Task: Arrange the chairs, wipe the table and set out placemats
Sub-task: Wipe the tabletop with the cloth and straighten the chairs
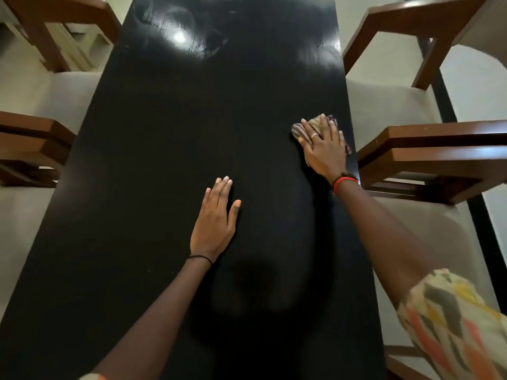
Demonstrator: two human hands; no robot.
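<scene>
The surface (178,119) is being wiped, cloth (315,121) pressed under the flat right hand (325,149) (left hand (214,226) flat, empty); overlapping strokes advised.

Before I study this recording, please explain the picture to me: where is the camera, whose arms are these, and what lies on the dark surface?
There is no machine here, only a person working with bare hands. The one picture comes from a camera worn on the person's head, looking forward and down. The long black table fills the middle, with wooden chairs on both sides. The left hand rests flat on the table and holds nothing. The right hand presses a striped cloth onto the table near its right edge, with straight fingers.
</scene>
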